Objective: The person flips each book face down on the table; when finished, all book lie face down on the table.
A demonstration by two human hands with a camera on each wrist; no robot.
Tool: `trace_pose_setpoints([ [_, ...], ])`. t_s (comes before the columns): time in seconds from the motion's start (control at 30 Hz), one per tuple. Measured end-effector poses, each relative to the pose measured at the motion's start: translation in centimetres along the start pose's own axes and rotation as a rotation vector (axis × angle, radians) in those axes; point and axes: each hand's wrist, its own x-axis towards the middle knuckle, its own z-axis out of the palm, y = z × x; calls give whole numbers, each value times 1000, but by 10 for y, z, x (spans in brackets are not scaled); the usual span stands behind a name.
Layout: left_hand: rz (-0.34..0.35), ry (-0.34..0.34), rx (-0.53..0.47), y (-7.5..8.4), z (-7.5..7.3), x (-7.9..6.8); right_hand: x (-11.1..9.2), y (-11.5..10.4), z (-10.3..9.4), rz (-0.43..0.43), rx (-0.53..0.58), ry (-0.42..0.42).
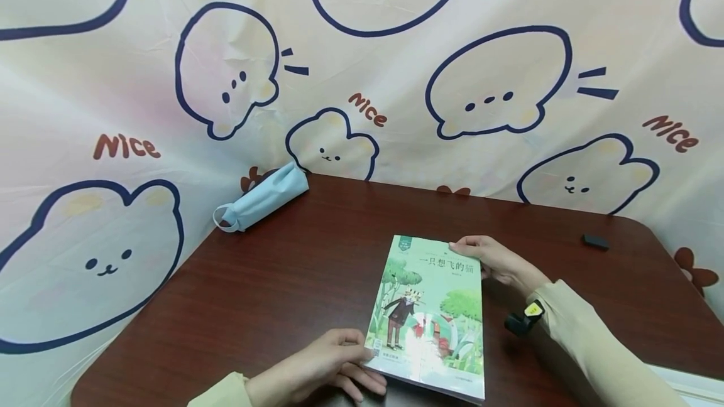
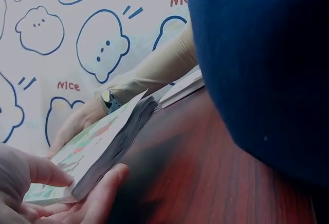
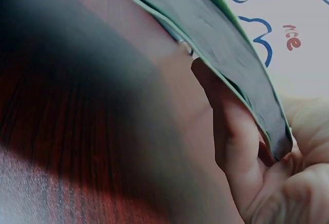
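A light green paperback book (image 1: 432, 313), its cover drawn with trees and a cat in a dark coat, is tilted up off the brown table between both hands. My left hand (image 1: 334, 363) pinches its lower left corner, thumb on the cover and fingers beneath. At the upper right, my right hand (image 1: 500, 262) grips the edge, thumb on top. The left wrist view shows the page edges of the book (image 2: 115, 142) facing the camera. From the right wrist, the fingers of my right hand (image 3: 239, 147) lie under the back cover.
A pale blue face mask (image 1: 266, 196) is draped over something at the table's back left corner. A small black block (image 1: 595, 242) lies at the right. A white flat object (image 1: 690, 385) sits at the right front edge. A cartoon-printed curtain (image 1: 396, 80) hangs behind the table (image 1: 243, 287).
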Motion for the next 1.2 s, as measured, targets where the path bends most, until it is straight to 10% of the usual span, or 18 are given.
trace_pose_setpoints([
  [0.53, 47, 39, -6, -1, 1, 3, 1, 2, 3, 29, -30, 45],
  [1.2, 137, 45, -18, 5, 1, -1, -6, -5, -11, 2, 81, -107],
])
